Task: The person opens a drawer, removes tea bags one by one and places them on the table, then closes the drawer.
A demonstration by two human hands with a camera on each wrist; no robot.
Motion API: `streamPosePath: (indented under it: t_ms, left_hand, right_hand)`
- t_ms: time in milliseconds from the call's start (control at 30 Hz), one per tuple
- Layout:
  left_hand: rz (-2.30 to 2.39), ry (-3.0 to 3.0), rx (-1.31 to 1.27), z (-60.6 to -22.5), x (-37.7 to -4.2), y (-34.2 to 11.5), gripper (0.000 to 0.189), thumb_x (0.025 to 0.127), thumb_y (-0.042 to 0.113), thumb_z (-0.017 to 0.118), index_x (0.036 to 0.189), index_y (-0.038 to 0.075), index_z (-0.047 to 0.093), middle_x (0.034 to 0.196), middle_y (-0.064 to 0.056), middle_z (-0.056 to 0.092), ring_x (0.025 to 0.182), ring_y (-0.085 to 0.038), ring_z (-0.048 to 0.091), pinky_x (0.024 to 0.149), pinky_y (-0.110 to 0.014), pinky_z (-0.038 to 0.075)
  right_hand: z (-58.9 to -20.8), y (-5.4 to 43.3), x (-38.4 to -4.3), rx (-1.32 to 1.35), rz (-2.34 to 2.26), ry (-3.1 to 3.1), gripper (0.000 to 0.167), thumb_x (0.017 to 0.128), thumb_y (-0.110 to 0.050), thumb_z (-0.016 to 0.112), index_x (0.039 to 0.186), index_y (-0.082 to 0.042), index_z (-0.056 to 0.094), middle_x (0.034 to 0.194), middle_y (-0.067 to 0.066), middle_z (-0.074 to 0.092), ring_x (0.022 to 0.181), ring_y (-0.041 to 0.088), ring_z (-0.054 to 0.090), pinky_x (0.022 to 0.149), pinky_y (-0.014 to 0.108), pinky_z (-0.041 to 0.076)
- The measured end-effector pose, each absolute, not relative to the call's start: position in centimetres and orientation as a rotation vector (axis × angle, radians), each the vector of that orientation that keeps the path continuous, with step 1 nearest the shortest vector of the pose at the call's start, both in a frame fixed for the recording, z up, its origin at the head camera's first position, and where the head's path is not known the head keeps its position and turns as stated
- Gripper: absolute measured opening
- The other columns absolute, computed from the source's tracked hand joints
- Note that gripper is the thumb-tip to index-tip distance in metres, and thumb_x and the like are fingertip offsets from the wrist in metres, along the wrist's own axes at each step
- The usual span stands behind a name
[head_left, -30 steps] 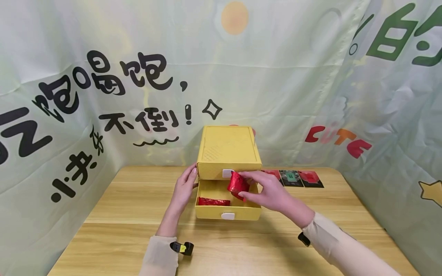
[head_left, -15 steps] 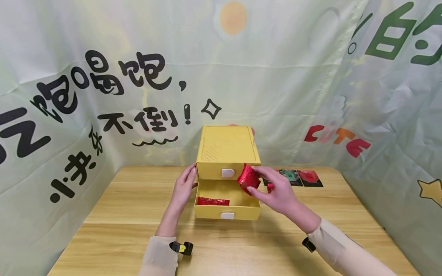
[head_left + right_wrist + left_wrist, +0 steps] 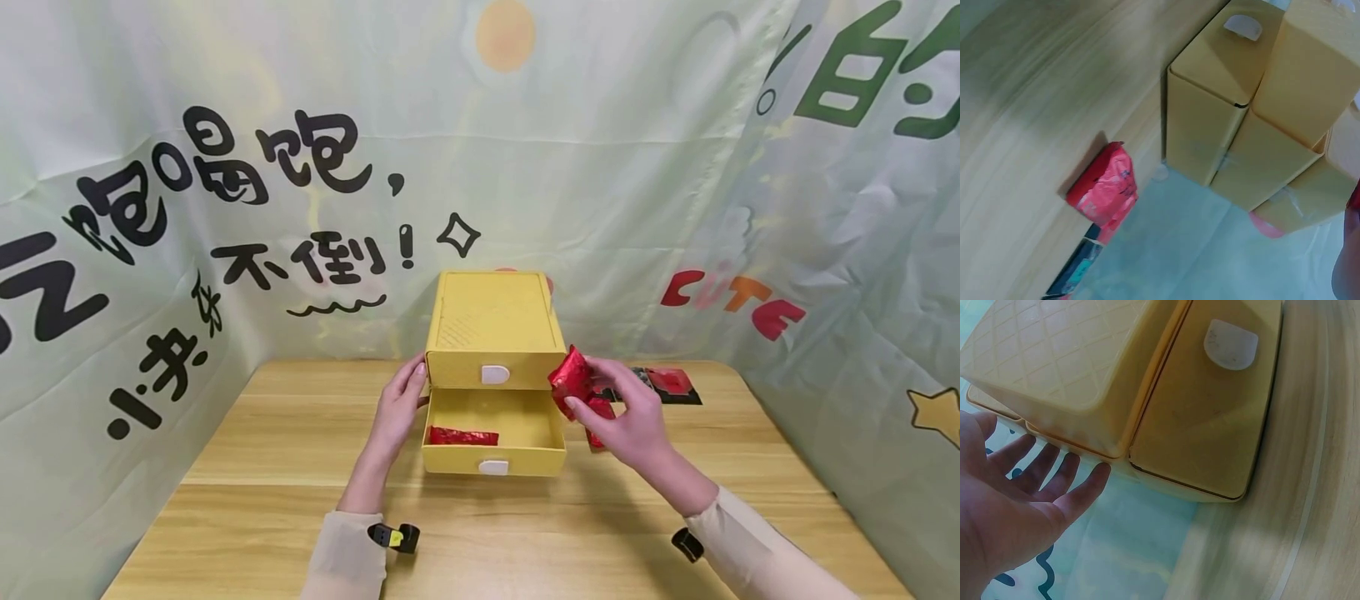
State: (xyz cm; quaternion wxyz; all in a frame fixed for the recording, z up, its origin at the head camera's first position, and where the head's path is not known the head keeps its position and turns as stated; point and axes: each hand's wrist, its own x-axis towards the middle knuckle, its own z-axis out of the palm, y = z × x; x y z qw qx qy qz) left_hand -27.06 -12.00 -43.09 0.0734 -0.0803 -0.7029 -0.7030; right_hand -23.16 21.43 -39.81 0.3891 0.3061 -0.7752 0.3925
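Observation:
A yellow drawer unit [image 3: 495, 312] has one drawer [image 3: 495, 462] pulled out; below it a lower drawer front with a white tab [image 3: 1230, 345] shows in the left wrist view. My left hand [image 3: 396, 410] rests at the unit's left side, its fingertips along the edge. My right hand [image 3: 637, 421] pinches a shiny red wrapped packet [image 3: 571, 379] in the air just right of the open drawer. Another red packet [image 3: 462, 437] lies inside the drawer, at its front left. A third red packet [image 3: 1107, 184] is on the table right of the unit, partly behind my right hand in the head view.
Flat dark cards with red and green pictures [image 3: 671, 383] lie in a row at the table's back right. Wood-grain tabletop [image 3: 300, 500] extends around the unit. A printed cloth [image 3: 615, 208] hangs close behind and at both sides.
My right hand has carried the red packet rightward, from over the drawer to past its right side, uncovering more of the drawer. My left hand has stayed at the unit.

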Motion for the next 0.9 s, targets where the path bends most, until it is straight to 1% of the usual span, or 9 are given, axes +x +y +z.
streamPosePath:
  t_ms: [133, 333, 433, 500, 633, 700, 900]
  left_hand:
    - [-2.106, -2.114, -0.243, -43.0, -27.0, -12.0, 0.048, 0.113, 0.029, 0.046, 0.156, 0.008, 0.047, 0.159, -0.016, 0.046, 0.143, -0.037, 0.047, 0.109, -0.059, 0.049]
    - [-2.108, -2.111, -0.247, -43.0, -27.0, -12.0, 0.048, 0.113, 0.03, 0.047, 0.156, 0.008, 0.047, 0.159, -0.015, 0.046, 0.143, -0.037, 0.047, 0.109, -0.059, 0.049]
    - [-2.117, -2.101, -0.245, -43.0, -27.0, -12.0, 0.048, 0.113, 0.029, 0.047, 0.156, 0.008, 0.047, 0.159, -0.015, 0.046, 0.143, -0.037, 0.047, 0.109, -0.059, 0.049]
    - [-2.122, -2.098, -0.243, -43.0, -27.0, -11.9, 0.048, 0.113, 0.029, 0.047, 0.156, 0.008, 0.047, 0.159, -0.015, 0.046, 0.143, -0.037, 0.047, 0.109, -0.059, 0.049]
    - [-2.117, -2.105, -0.239, -43.0, -27.0, -11.9, 0.049, 0.113, 0.03, 0.047, 0.156, 0.007, 0.047, 0.159, -0.016, 0.046, 0.143, -0.037, 0.047, 0.109, -0.059, 0.049]
    - [-2.112, -2.109, -0.236, -43.0, -26.9, -11.9, 0.049, 0.113, 0.03, 0.046, 0.156, 0.007, 0.046, 0.159, -0.016, 0.046, 0.142, -0.037, 0.047, 0.109, -0.059, 0.049]
    - [-2.105, -2.112, -0.232, -43.0, -26.9, -11.9, 0.049, 0.113, 0.029, 0.046, 0.156, 0.006, 0.046, 0.159, -0.017, 0.046, 0.141, -0.038, 0.049, 0.109, -0.059, 0.049]
  right_hand:
    - [-40.2, 22.2, -23.1, 0.698, 1.016, -1.995, 0.067, 0.066, 0.01, 0.092, 0.128, 0.002, 0.068, 0.115, 0.016, 0.073, 0.09, 0.023, 0.071, 0.085, 0.008, 0.053]
    - [-41.0, 23.7, -23.3, 0.605, 1.005, -2.023, 0.063, 0.071, 0.007, 0.09, 0.129, 0.001, 0.068, 0.116, 0.016, 0.073, 0.095, 0.006, 0.068, 0.085, 0.009, 0.054]
    - [-41.4, 24.6, -23.5, 0.557, 0.971, -2.033, 0.062, 0.072, 0.005, 0.09, 0.13, 0.001, 0.068, 0.115, 0.017, 0.073, 0.096, 0.003, 0.067, 0.085, 0.009, 0.054]
    - [-41.8, 25.1, -23.7, 0.522, 0.934, -2.046, 0.061, 0.073, 0.004, 0.09, 0.13, 0.002, 0.068, 0.114, 0.017, 0.073, 0.093, 0.006, 0.067, 0.084, 0.007, 0.053]
    - [-42.4, 26.2, -24.0, 0.458, 0.878, -2.083, 0.061, 0.074, 0.001, 0.091, 0.13, 0.003, 0.067, 0.111, 0.017, 0.073, 0.086, 0.019, 0.069, 0.083, 0.003, 0.049]
    - [-42.7, 26.6, -24.1, 0.43, 0.866, -2.109, 0.061, 0.074, -0.001, 0.091, 0.13, 0.003, 0.067, 0.111, 0.017, 0.073, 0.084, 0.024, 0.069, 0.082, 0.003, 0.048]
    - [-43.4, 27.7, -24.3, 0.358, 0.811, -2.183, 0.06, 0.078, -0.006, 0.091, 0.132, 0.002, 0.066, 0.112, 0.015, 0.072, 0.084, 0.024, 0.066, 0.077, 0.004, 0.046]
